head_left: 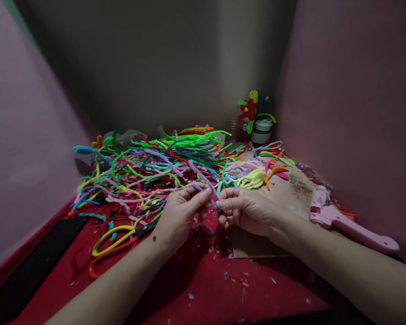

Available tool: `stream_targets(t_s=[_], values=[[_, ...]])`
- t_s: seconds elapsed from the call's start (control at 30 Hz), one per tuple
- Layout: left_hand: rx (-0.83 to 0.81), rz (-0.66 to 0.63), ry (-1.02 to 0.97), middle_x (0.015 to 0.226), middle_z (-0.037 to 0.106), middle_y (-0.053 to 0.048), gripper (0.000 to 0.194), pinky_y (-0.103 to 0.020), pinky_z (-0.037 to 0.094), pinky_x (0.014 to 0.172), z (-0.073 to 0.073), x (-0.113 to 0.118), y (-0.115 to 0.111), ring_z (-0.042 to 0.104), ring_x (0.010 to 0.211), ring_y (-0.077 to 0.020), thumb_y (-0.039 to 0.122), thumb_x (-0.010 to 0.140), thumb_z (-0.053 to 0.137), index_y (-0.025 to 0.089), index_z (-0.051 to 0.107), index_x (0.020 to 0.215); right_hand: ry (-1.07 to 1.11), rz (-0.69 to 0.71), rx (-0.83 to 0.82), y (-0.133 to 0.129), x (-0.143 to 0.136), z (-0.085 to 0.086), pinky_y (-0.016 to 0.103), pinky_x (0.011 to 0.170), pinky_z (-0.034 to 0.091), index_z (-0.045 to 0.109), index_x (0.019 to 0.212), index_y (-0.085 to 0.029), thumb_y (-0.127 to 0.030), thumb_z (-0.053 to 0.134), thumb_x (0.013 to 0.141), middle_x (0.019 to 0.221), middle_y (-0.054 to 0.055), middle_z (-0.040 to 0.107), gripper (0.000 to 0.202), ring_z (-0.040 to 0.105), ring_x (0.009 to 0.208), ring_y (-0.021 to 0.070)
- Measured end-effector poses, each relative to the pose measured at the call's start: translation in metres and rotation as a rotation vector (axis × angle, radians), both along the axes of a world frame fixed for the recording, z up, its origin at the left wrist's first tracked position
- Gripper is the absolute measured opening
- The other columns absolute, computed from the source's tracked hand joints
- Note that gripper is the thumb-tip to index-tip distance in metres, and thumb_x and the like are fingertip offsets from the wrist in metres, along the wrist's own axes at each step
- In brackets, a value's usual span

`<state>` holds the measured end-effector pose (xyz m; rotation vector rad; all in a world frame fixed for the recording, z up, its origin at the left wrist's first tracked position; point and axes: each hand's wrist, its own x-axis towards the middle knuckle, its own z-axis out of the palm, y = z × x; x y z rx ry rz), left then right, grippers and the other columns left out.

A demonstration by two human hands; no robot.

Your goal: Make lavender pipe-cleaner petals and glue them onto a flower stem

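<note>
Lavender pipe cleaner [203,175] is pinched between thumb and fingers of both the left hand [186,205] and the right hand [237,207], in front of a multicoloured heap of stems [162,162]. Yellow-and-orange-handled scissors [117,241] lie beside the left forearm; a pink tool [352,223] lies right.

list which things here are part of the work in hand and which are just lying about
Work in hand:
- purple fuzzy stem, pinched by left hand and right hand
- heap of fuzzy stems, probably the supply

Lying about:
- scissors, perhaps for later use
- pink tool
- red flower
- lidded cup
</note>
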<state>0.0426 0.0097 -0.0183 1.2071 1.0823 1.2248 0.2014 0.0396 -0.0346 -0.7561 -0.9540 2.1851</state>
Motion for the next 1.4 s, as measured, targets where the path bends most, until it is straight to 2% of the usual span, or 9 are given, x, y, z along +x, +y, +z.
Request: stream_targets(t_s=[0.2,0.4,0.67,0.83,0.93,1.07,1.17,1.27,1.4], values=[[0.005,0.02,0.021,0.059,0.057,0.002,0.018,-0.018,0.033,0.042,-0.002,-0.002,0.002,0.045,0.044,-0.0054,0.032,0.075,0.065,0.014,0.062,0.076,0.005,0.021,0.011,0.002,0.0,-0.005,0.022,0.049,0.044,0.051,0.071,-0.013,-0.014,0.074,0.061,0.057,-0.001,0.06,0.024,0.06,0.048,0.0104],[-0.029,-0.044,0.09,0.051,0.051,0.003,0.021,-0.019,0.031,0.042,-0.002,-0.002,0.003,0.041,0.041,-0.0053,0.034,0.076,0.063,0.014,0.062,0.073,-0.021,0.018,0.059,0.002,-0.001,-0.009,0.022,0.049,0.042,0.051,0.068,-0.014,-0.017,0.076,0.06,0.058,-0.001,0.06,0.027,0.059,0.047,0.0104],[-0.021,0.003,0.095,0.053,0.055,0.001,0.026,-0.02,0.032,0.04,-0.008,-0.004,0.006,0.043,0.04,-0.0061,0.037,0.073,0.065,0.013,0.062,0.063,-0.016,-0.025,0.06,0.006,0.0,-0.012,0.022,0.051,0.042,0.049,0.071,-0.013,-0.018,0.076,0.061,0.067,0.001,0.062,0.028,0.059,0.05,0.0097],[-0.032,0.037,-0.027,0.062,0.06,0.001,0.022,-0.018,0.034,0.041,-0.005,-0.005,0.007,0.046,0.043,-0.0053,0.035,0.074,0.066,0.014,0.066,0.076,-0.01,-0.085,0.045,0.007,-0.001,-0.01,0.023,0.051,0.042,0.047,0.072,-0.014,-0.017,0.067,0.07,0.066,0.002,0.062,0.02,0.057,0.048,0.0088],[-0.015,0.059,-0.111,0.057,0.058,0.0,0.024,-0.017,0.034,0.042,-0.002,-0.009,0.009,0.045,0.044,-0.0051,0.036,0.077,0.062,0.013,0.068,0.081,0.012,-0.157,0.028,0.009,-0.001,-0.01,0.022,0.051,0.042,0.046,0.073,-0.015,-0.016,0.061,0.075,0.063,0.0,0.061,0.016,0.055,0.046,0.0083],[-0.027,0.111,-0.274,0.048,0.054,0.001,0.023,-0.016,0.036,0.044,0.0,-0.017,0.016,0.046,0.044,-0.0062,0.034,0.075,0.065,0.012,0.068,0.08,0.082,-0.21,0.018,0.014,0.0,-0.012,0.021,0.051,0.041,0.042,0.075,-0.017,-0.013,0.062,0.074,0.06,-0.001,0.06,0.02,0.054,0.048,0.0086],[-0.041,0.133,-0.396,0.067,0.065,-0.003,0.015,-0.016,0.041,0.045,0.0,-0.022,0.023,0.051,0.049,-0.0059,0.027,0.075,0.066,0.012,0.068,0.077,0.114,-0.23,0.021,0.015,0.001,-0.013,0.022,0.054,0.043,0.041,0.076,-0.018,-0.016,0.065,0.072,0.063,-0.001,0.061,0.025,0.055,0.05,0.0084],[-0.062,0.126,-0.472,0.082,0.069,-0.006,0.014,-0.017,0.044,0.046,0.001,-0.024,0.027,0.055,0.053,-0.0068,0.024,0.08,0.06,0.013,0.067,0.078,0.143,-0.259,0.035,0.014,0.001,-0.01,0.023,0.057,0.044,0.043,0.078,-0.018,-0.017,0.067,0.071,0.065,0.0,0.062,0.026,0.057,0.052,0.0086],[-0.096,0.113,-0.543,0.075,0.067,-0.004,0.015,-0.017,0.045,0.049,0.001,-0.026,0.028,0.057,0.057,-0.0078,0.021,0.084,0.054,0.013,0.067,0.083,0.253,-0.352,0.028,0.015,0.0,-0.005,0.024,0.06,0.045,0.044,0.078,-0.019,-0.013,0.066,0.071,0.065,-0.004,0.058,0.024,0.059,0.056,0.0102]])
